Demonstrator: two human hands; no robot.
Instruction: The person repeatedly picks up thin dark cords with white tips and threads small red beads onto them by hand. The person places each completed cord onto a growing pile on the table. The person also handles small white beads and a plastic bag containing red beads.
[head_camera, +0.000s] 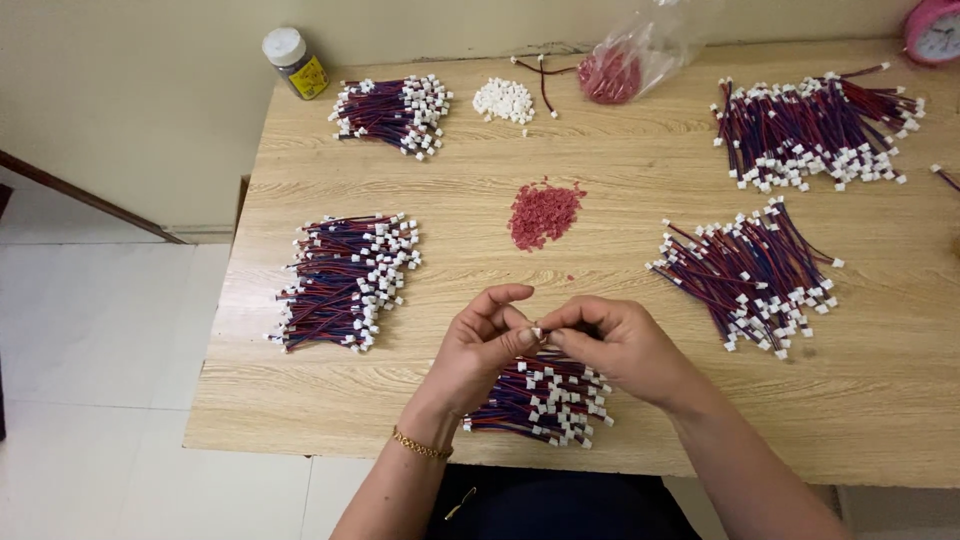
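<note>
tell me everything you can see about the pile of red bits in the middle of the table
The pile of red bits is a loose heap of many tiny pinkish-red pieces, plastic by the look, too small to make out singly. It lies flat on the bare wooden table, roughly in the middle, with a few strays scattered below and around it. Nothing touches it: the wire bundles lie apart on both sides, and both hands work nearer the front edge, clear of it.
</note>
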